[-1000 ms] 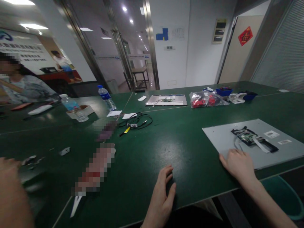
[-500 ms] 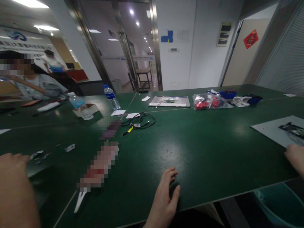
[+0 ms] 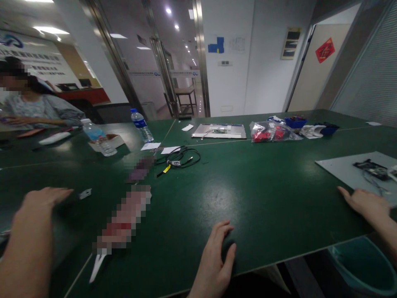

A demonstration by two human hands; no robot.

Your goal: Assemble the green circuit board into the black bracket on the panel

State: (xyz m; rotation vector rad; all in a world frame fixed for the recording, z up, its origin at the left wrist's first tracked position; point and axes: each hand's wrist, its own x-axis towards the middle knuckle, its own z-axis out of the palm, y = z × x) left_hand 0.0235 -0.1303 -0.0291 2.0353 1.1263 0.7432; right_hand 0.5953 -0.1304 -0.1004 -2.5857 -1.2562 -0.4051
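My left hand (image 3: 215,256) rests palm down at the table's near edge, fingers loosely curved and thumb apart, with nothing in it. At the far right, my right hand (image 3: 366,203) reaches over the near edge of a pale grey flat panel (image 3: 336,166). Its thumb side stretches out to the left; whether it touches the panel I cannot tell. On that panel lies a black electronic part (image 3: 374,169) with thin wires. To the left, another person's arm (image 3: 34,223) lies over the table, its hand close to a small metal piece (image 3: 85,193).
Left of centre lie blurred-out reddish items (image 3: 124,219) with a white strip. Further back are a coiled black cable (image 3: 182,161), two water bottles (image 3: 142,126), a display panel (image 3: 218,131) and bagged red parts (image 3: 269,132). A teal bin (image 3: 361,265) stands below the right edge.
My right hand has come further into view, leftward, and the grey panel has slid slightly left. The other person's hand has moved right, hiding metal scraps. My left hand stays put.
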